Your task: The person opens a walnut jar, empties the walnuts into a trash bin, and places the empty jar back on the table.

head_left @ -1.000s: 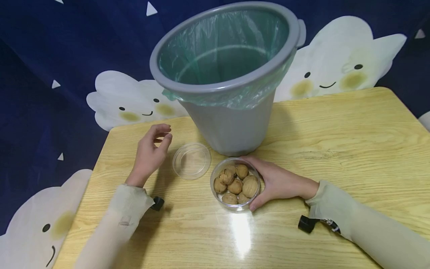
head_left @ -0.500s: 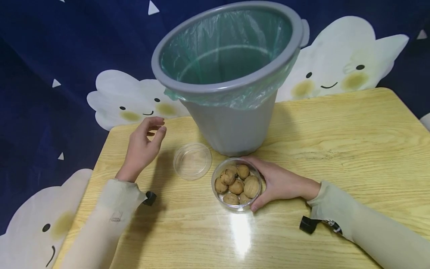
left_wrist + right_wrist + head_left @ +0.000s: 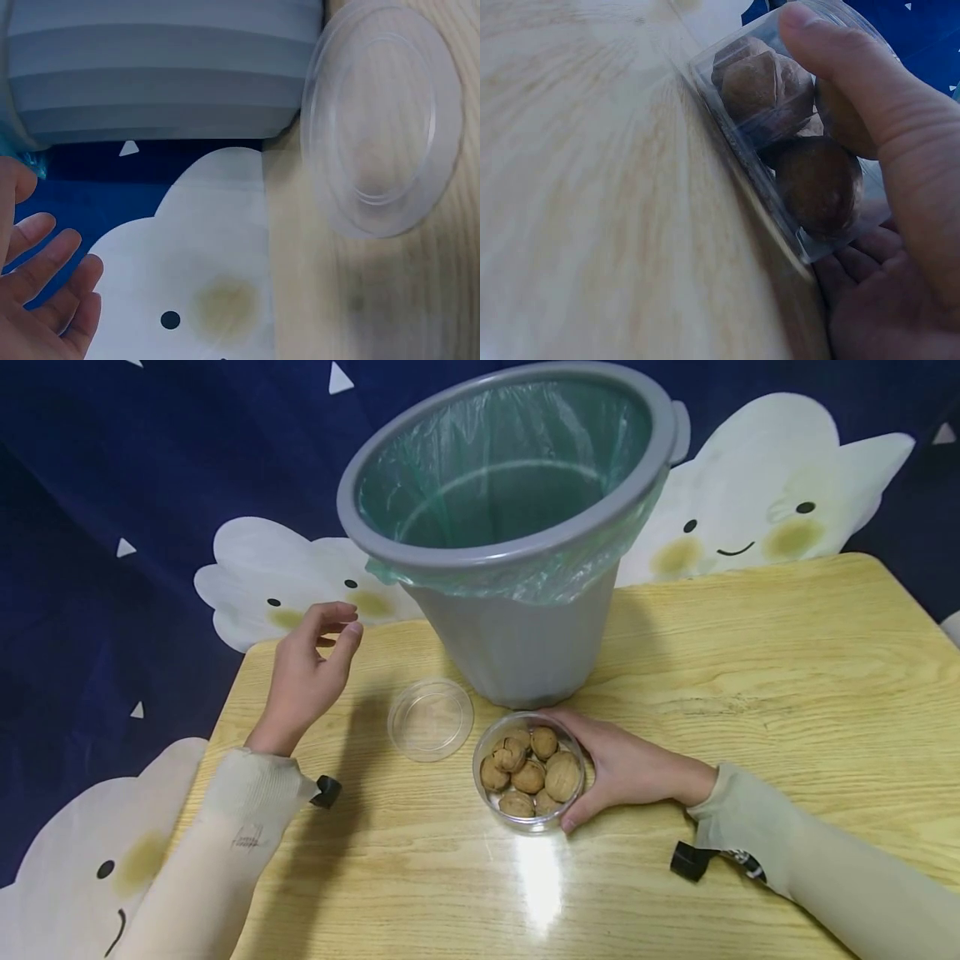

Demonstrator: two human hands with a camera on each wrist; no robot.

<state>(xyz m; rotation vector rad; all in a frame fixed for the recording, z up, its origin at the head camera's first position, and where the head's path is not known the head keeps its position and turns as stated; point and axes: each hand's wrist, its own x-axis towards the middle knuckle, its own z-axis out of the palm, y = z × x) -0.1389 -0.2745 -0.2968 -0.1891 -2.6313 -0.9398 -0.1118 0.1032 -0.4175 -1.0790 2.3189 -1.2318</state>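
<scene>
My right hand [image 3: 626, 768] grips a round clear plastic container [image 3: 480, 785] from its right side, thumb in front and fingers behind. Several whole walnuts [image 3: 528, 776] fill the container, and in the right wrist view the walnuts [image 3: 817, 184] show through its wall. Raised above the table's left side, my left hand [image 3: 303, 681] holds nothing, its fingers loosely bent. In the left wrist view, that hand [image 3: 45, 292] shows its relaxed fingers and palm. A clear round lid [image 3: 431, 720] lies flat on the table between the left hand and the container.
Behind the container stands a tall grey trash bin [image 3: 525, 647] lined with a green plastic bag [image 3: 510, 435]. The wooden table [image 3: 750, 693] reaches a dark blue curtain [image 3: 90, 635] printed with smiling clouds at its back and left edges.
My left hand has moved up and to the left, away from the lid. The right hand, container and walnuts stay in place.
</scene>
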